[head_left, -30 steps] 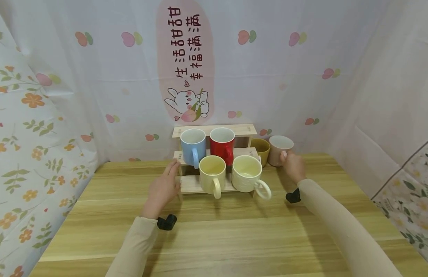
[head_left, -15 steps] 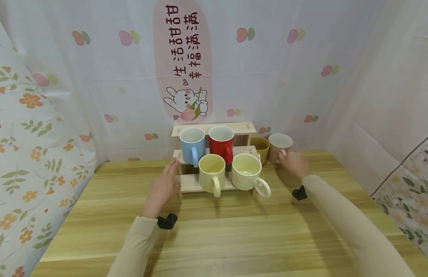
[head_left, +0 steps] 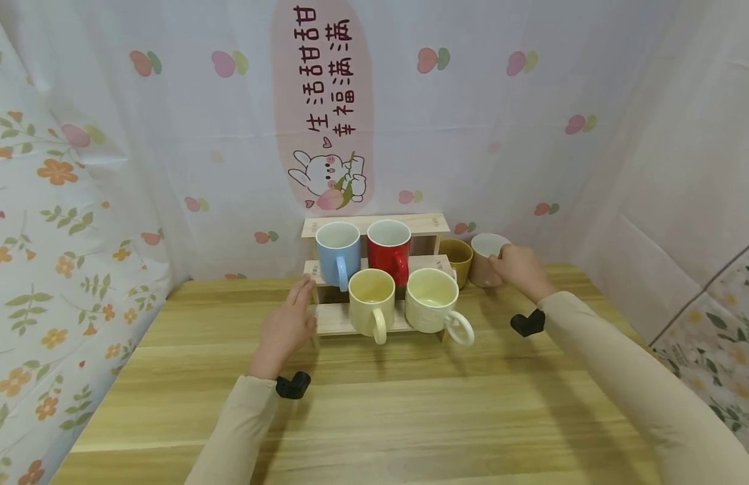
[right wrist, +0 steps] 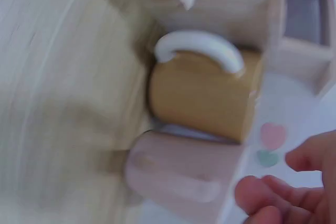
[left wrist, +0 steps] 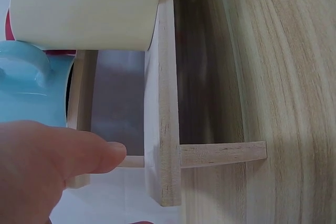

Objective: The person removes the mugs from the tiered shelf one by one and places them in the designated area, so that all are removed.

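My left hand rests with straight fingers at the left end of the wooden tiered rack; its thumb shows beside the blue mug in the left wrist view. On the table right of the rack stands a pinkish mug, next to a mustard mug with a white handle. My right hand is at the pinkish mug's right side in the head view. In the right wrist view that hand has its fingertips by the mug's rim, thumb and fingers apart, not round the handle.
On the rack's middle tier stand the blue mug and a red mug. Two pale yellow mugs stand on the lowest tier, handles jutting forward. The top tier is behind. Patterned cloth hangs close behind the rack.
My right hand has come off the pinkish mug's handle and shifted slightly up and right to its rim. The left hand stays at the rack's end.
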`<action>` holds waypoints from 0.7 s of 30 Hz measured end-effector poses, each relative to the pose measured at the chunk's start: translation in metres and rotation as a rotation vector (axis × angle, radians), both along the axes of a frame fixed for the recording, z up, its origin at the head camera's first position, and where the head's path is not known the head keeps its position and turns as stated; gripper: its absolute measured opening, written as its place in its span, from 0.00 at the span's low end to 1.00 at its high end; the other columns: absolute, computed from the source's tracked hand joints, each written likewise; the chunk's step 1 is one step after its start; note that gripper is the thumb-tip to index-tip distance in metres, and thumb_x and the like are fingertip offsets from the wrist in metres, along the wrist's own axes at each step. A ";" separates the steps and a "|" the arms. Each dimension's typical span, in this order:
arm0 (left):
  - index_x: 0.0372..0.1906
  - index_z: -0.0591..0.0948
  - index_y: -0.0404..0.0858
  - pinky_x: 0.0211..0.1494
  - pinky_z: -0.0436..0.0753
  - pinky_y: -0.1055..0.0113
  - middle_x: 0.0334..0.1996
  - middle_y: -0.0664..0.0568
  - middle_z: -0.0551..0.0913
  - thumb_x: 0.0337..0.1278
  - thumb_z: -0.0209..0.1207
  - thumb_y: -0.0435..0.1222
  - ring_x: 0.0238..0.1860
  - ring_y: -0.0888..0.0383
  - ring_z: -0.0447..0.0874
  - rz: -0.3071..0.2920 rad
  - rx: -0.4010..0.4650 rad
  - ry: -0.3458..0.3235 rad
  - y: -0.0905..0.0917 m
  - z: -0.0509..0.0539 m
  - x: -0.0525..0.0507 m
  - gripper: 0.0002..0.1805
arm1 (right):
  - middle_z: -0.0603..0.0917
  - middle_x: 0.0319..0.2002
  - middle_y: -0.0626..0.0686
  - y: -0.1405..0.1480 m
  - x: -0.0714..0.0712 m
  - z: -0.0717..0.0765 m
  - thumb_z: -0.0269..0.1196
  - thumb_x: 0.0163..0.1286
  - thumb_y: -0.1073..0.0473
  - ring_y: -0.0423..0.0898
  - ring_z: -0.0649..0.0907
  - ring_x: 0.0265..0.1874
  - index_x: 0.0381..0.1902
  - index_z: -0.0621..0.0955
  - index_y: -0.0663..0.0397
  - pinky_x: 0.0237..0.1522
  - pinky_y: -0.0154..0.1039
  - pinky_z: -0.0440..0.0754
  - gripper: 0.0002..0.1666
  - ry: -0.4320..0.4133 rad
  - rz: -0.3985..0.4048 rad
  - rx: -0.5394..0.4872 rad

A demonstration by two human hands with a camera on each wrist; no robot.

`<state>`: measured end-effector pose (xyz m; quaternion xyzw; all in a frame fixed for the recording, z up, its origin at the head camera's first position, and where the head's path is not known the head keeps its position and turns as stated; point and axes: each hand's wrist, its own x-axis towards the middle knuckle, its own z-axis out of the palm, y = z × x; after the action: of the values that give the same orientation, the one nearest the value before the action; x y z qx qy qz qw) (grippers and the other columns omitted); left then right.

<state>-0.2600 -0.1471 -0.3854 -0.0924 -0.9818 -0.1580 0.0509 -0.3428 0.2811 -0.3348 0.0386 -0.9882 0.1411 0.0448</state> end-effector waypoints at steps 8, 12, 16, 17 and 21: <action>0.74 0.54 0.40 0.15 0.62 0.70 0.76 0.50 0.50 0.60 0.56 0.34 0.12 0.60 0.58 -0.009 0.012 -0.009 -0.001 0.002 0.000 0.39 | 0.78 0.17 0.52 -0.020 0.012 0.032 0.48 0.69 0.52 0.48 0.75 0.18 0.26 0.75 0.58 0.18 0.38 0.68 0.18 -0.110 0.045 0.040; 0.74 0.53 0.39 0.15 0.62 0.70 0.76 0.49 0.49 0.61 0.56 0.34 0.12 0.60 0.59 -0.018 0.009 -0.015 -0.002 0.001 0.001 0.39 | 0.80 0.19 0.54 -0.023 0.015 0.041 0.47 0.68 0.52 0.48 0.76 0.20 0.28 0.76 0.60 0.19 0.37 0.68 0.19 -0.144 0.052 0.069; 0.74 0.54 0.38 0.15 0.62 0.70 0.76 0.48 0.50 0.60 0.56 0.34 0.12 0.59 0.59 -0.025 0.010 0.000 -0.001 0.003 0.002 0.38 | 0.82 0.20 0.56 -0.025 0.016 0.050 0.48 0.69 0.52 0.48 0.76 0.20 0.27 0.78 0.61 0.21 0.37 0.69 0.20 -0.176 0.086 0.088; 0.74 0.54 0.38 0.16 0.63 0.70 0.76 0.48 0.50 0.60 0.56 0.34 0.12 0.60 0.59 -0.024 0.012 0.005 0.000 0.003 0.002 0.38 | 0.81 0.20 0.56 -0.026 0.016 0.052 0.49 0.69 0.52 0.48 0.76 0.20 0.26 0.78 0.61 0.22 0.37 0.69 0.20 -0.182 0.095 0.091; 0.73 0.56 0.37 0.16 0.63 0.70 0.75 0.48 0.51 0.60 0.57 0.34 0.12 0.60 0.59 -0.018 0.012 0.013 0.001 0.004 0.005 0.38 | 0.78 0.16 0.52 -0.031 0.017 0.060 0.49 0.69 0.51 0.46 0.74 0.16 0.20 0.76 0.58 0.22 0.37 0.68 0.22 -0.214 0.106 0.088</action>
<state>-0.2554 -0.1457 -0.3810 -0.1022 -0.9796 -0.1637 0.0566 -0.3263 0.2498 -0.2753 0.0775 -0.9891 0.1031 -0.0704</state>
